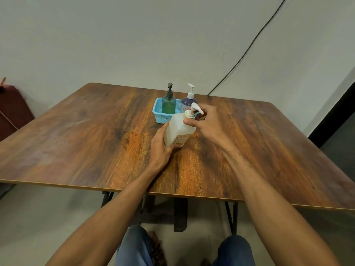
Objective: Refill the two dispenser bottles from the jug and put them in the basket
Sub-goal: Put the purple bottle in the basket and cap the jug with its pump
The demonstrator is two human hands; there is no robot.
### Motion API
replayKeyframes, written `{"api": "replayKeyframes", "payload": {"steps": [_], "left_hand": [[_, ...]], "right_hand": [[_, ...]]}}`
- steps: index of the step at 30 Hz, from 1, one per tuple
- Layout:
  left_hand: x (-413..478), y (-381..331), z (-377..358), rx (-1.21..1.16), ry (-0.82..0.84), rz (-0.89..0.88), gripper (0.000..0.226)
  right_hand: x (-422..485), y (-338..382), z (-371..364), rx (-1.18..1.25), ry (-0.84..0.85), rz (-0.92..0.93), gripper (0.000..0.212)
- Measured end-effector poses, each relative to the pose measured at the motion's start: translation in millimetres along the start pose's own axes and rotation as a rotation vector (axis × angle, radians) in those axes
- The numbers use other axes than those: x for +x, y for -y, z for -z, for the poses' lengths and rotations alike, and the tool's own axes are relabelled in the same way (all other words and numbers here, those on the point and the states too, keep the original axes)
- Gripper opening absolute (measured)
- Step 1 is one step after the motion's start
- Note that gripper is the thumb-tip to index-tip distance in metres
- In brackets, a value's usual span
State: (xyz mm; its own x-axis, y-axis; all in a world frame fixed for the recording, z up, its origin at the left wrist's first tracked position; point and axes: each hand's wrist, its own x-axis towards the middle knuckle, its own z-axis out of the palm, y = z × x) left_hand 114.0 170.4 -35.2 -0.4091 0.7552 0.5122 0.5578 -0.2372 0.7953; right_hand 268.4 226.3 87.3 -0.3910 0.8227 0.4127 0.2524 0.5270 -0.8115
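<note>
A pale translucent jug with a white pump top stands on the wooden table, just in front of the blue basket. My left hand grips the jug's lower body. My right hand has thumb and fingers curled around the pump collar at the jug's neck. A green dispenser bottle with a dark pump stands inside the basket on its left side. A purple dispenser bottle with a white pump stands at the basket's right side, partly hidden by the jug's pump.
The table's far edge meets a pale wall. A black cable runs down the wall to the table's back right. A dark red object sits at the far left. My knees show below the table's front edge.
</note>
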Motion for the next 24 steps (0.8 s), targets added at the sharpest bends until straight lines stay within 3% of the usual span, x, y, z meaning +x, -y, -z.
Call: {"api": "replayKeyframes", "payload": {"steps": [2,7,12,17,21,24], "left_hand": [[0.3,0.9,-0.1,-0.004,0.003,0.006,0.083],[-0.4,0.2,1.3,-0.034,0.015,0.010,0.085],[1.0,1.9,0.2,-0.058,0.019,0.000,0.085],[1.3,3.0,0.4,-0.063,0.032,0.008,0.086],[1.8,2.6,-1.3,-0.055,0.028,0.010,0.087],[2.2,3.6,-1.7,-0.054,0.039,0.008,0.088]], "right_hand": [[2.3,-1.1,-4.8,-0.011,-0.029,0.014,0.032],[2.7,-5.6,-12.8,0.024,-0.045,0.027,0.052],[4.3,-9.8,-17.6,0.034,-0.051,0.026,0.040],[1.5,-12.5,-23.5,0.056,-0.066,0.039,0.054],[0.7,-16.2,-22.7,0.069,-0.072,0.043,0.038],[0.2,-17.5,-28.1,0.057,-0.142,0.050,0.044]]}}
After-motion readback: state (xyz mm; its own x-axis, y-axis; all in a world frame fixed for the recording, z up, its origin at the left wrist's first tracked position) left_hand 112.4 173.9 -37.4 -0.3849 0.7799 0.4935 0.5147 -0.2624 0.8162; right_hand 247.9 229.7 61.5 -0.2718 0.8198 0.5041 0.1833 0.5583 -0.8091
